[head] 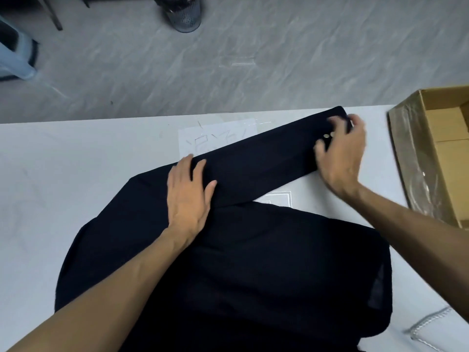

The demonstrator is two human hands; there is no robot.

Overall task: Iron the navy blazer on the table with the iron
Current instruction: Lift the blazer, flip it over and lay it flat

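Note:
The navy blazer [253, 262] lies spread on the white table [63, 174], its body near me and one sleeve [266, 161] stretched out toward the far right. My left hand [189, 196] presses flat on the sleeve near the shoulder, fingers straight. At the cuff end, by the small metal buttons [328, 135], my right hand [341, 153] rests with fingers bent over the fabric; motion blur hides whether it pinches the cuff. No iron is in view.
An open cardboard box [436, 153] with clear plastic wrap stands at the table's right edge. A marked paper sheet [215, 138] lies under the sleeve. A braided cord [429, 326] lies at the near right. On the floor beyond stands a mesh bin [184, 13].

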